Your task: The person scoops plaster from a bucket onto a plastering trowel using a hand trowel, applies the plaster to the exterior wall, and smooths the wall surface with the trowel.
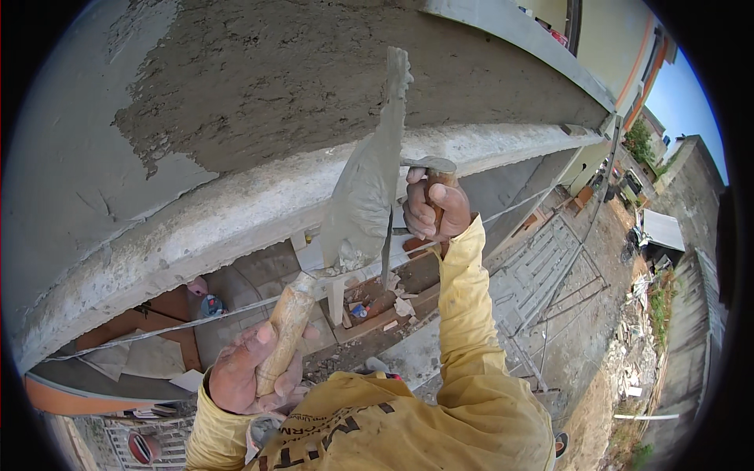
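Note:
My left hand (247, 365) is closed round the wooden handle (289, 322) of a trowel, whose end meets a lump of wet grey mortar (353, 204); most of that blade is hidden. My right hand (437, 206) grips another wooden-handled trowel, its long plastering blade (393, 102) held upright and coated along the edge. The mortar lies against this blade, between my hands. Behind them is a wall (236, 71) with darker fresh render over part of a smoother grey surface.
A rough concrete ledge (173, 220) runs below the render. A cord (518, 202) crosses under it. Far below are rubble, wood scraps (404, 302) and a metal frame (542, 282) on the ground. A concrete boundary wall (691, 220) stands at right, a window sill (510, 35) above.

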The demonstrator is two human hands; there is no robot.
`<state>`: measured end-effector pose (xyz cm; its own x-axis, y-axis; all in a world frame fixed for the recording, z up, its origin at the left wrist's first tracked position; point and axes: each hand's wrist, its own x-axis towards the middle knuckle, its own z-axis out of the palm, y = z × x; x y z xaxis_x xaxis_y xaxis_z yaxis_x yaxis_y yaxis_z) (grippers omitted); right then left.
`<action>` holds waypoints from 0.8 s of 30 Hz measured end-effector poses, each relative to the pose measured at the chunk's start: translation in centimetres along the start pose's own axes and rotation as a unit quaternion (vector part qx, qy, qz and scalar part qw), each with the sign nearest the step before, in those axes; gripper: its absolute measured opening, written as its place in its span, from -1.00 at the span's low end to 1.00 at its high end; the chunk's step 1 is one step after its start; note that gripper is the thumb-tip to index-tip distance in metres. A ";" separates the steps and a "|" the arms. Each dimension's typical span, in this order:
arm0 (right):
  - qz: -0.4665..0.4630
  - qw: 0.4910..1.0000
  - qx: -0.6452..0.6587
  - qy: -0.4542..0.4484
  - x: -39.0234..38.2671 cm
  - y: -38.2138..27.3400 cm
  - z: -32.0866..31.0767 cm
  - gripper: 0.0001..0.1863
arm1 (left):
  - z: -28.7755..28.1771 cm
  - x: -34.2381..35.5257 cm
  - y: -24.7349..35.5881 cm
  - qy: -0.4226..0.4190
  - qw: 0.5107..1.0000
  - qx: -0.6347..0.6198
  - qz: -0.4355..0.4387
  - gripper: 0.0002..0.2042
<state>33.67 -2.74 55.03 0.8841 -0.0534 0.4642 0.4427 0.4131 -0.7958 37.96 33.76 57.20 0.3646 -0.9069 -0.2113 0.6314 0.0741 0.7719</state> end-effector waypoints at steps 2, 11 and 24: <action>0.034 0.999 -0.005 0.007 -0.3 -0.9 0.3 -0.65 | -1.2 0.1 1.2 0.010 0.999 0.026 0.019 -0.41; 0.221 0.905 -0.345 0.113 -0.4 -6.0 1.6 -0.69 | -5.5 -0.4 4.1 0.060 0.986 0.071 0.139 -0.45; -0.102 0.853 -0.512 -0.011 2.7 -0.8 10.3 -0.60 | -4.6 0.4 4.6 0.235 0.864 0.274 0.351 -0.48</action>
<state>34.12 6.15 60.91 0.7752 -0.0071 0.6317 0.4949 -0.6146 -0.6143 44.18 35.63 57.84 0.8449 -0.4406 0.3033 -0.2292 0.2140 0.9495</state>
